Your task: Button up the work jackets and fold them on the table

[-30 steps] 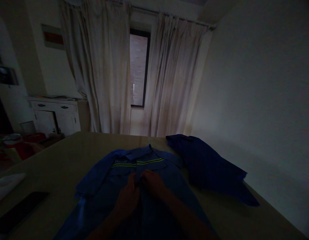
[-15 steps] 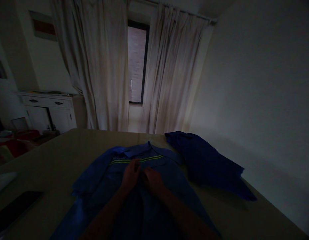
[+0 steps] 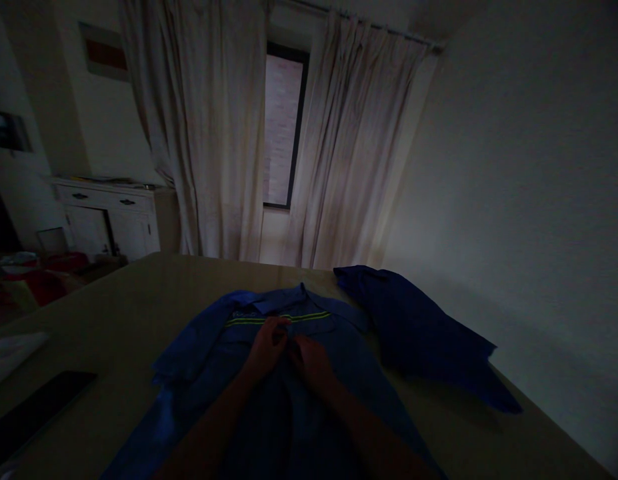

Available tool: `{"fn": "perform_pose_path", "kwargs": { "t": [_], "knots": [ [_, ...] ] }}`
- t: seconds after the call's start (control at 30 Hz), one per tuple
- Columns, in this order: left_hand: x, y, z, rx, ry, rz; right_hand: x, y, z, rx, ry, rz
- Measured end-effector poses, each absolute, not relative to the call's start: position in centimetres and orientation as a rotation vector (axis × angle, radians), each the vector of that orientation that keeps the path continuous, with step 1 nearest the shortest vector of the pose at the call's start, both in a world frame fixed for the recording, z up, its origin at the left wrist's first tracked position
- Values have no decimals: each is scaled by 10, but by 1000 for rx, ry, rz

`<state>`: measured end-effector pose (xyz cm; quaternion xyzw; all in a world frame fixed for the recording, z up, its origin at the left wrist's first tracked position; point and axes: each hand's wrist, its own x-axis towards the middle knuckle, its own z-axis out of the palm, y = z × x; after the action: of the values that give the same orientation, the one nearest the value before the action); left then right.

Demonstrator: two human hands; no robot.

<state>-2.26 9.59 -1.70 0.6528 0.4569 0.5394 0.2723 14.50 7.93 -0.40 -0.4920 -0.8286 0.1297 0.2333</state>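
Pinching a blue jacket (image 3: 351, 357) on the table (image 3: 133, 307) before curtains (image 3: 216, 140) are left fingers (image 3: 273, 325) and right fingers (image 3: 303, 344).

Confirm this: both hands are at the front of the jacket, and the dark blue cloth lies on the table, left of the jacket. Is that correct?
Not quite: the dark blue cloth lies right of the jacket, as the head view shows. It is on the table, and the left hand and right hand are at the jacket's front.

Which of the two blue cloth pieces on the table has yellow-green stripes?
The lighter collared garment under the left hand and right hand: stripes cross its chest. The darker cloth to its right shows none.
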Motion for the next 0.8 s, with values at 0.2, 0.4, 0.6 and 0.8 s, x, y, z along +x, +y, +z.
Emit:
{"fn": "perform_pose_path", "kwargs": {
  "t": [0.2,0.4,0.6,0.8],
  "knots": [
    [-20,98,-19,1766,1203,1455,144,79,-3,-1399,-2268,337],
    [-20,97,-16,1773,1214,1462,146,81,-6,-1379,-2283,363],
    [-21,95,-14,1785,1153,1463,144,81,-5,-1444,-2288,354],
    [-22,95,-13,1774,1109,1479,143,78,1,-1437,-2294,351]
  ]
}}
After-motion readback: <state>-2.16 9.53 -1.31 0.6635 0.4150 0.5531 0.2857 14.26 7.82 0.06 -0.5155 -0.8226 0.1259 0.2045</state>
